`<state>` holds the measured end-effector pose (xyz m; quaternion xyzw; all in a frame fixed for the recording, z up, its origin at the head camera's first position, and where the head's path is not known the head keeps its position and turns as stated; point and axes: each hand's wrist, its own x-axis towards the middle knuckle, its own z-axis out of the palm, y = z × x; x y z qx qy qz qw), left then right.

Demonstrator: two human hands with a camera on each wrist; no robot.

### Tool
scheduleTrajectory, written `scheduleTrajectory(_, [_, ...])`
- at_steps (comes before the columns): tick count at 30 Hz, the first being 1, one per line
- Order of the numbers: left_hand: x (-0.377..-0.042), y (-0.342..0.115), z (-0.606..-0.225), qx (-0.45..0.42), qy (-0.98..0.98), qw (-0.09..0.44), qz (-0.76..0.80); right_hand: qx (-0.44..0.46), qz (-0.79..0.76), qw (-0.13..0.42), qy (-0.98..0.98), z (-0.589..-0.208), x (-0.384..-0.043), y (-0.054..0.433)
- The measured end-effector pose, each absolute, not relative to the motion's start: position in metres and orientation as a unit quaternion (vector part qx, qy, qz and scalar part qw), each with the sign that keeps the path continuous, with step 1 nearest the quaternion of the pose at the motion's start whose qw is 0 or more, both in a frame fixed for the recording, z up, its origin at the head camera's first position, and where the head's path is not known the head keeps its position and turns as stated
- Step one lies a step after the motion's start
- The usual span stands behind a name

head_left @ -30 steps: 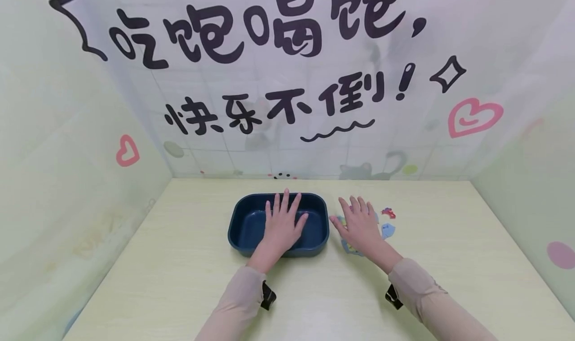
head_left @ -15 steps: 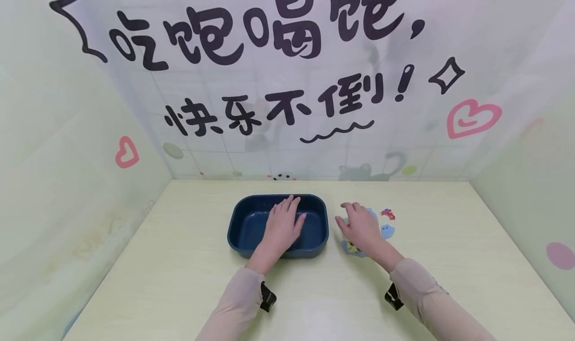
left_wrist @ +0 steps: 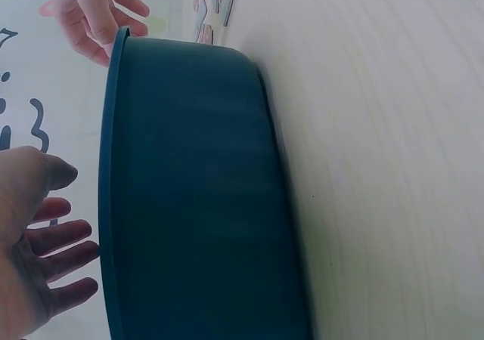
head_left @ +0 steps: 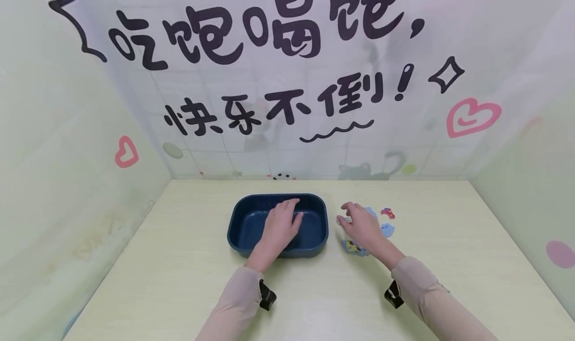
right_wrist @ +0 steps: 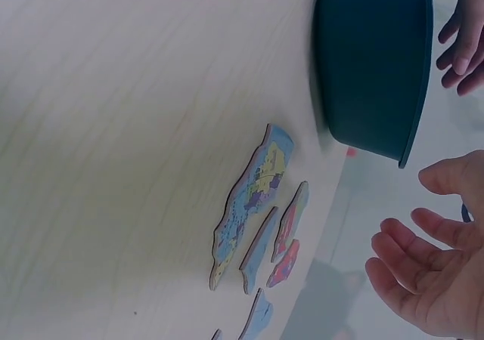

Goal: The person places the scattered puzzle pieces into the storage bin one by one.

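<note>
My left hand hovers over the dark blue rectangular bin, its fingers loosely bent and holding nothing. In the left wrist view the left hand is beside the rim of the bin. To the right of the bin, my right hand hangs over several flat map-printed puzzle pieces, partly covering them. Between its loosely curled fingers there is nothing. The right wrist view has the right hand apart from the puzzle pieces, which lie on the table.
A small red and purple piece and a light blue piece lie just right of the right hand. The pale wood-grain table is bounded by printed curtain walls at the back and sides.
Both hands had fingers spread wide a second ago; the fingers have since relaxed and bent. The hands stay in nearly the same places. Bin and pieces have not visibly moved.
</note>
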<state>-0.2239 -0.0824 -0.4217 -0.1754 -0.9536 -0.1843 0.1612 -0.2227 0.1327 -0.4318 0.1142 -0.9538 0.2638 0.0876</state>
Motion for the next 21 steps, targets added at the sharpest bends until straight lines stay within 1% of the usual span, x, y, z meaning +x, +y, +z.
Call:
scheduleTrajectory(3, [-0.225,-0.084,-0.421,-0.169,-0.954,0.162,-0.188,0.103,0.265,0.078,-0.956,-0.432,-0.224,0.134])
scheduleTrajectory(8, [-0.226,-0.086,-0.42,-0.149,-0.955,0.155,-0.204,0.097,0.276,0.079,-0.953,-0.435,-0.226,0.137])
scheduleTrajectory(15, [-0.226,-0.09,-0.42,-0.134,-0.954,0.143,-0.226,0.079,0.297,0.045,-0.951,-0.436,-0.227,0.142])
scheduleTrajectory(21, [-0.228,-0.097,-0.419,-0.122,-0.952,0.143,-0.242,0.071,0.315,0.046,-0.945,-0.439,-0.228,0.149])
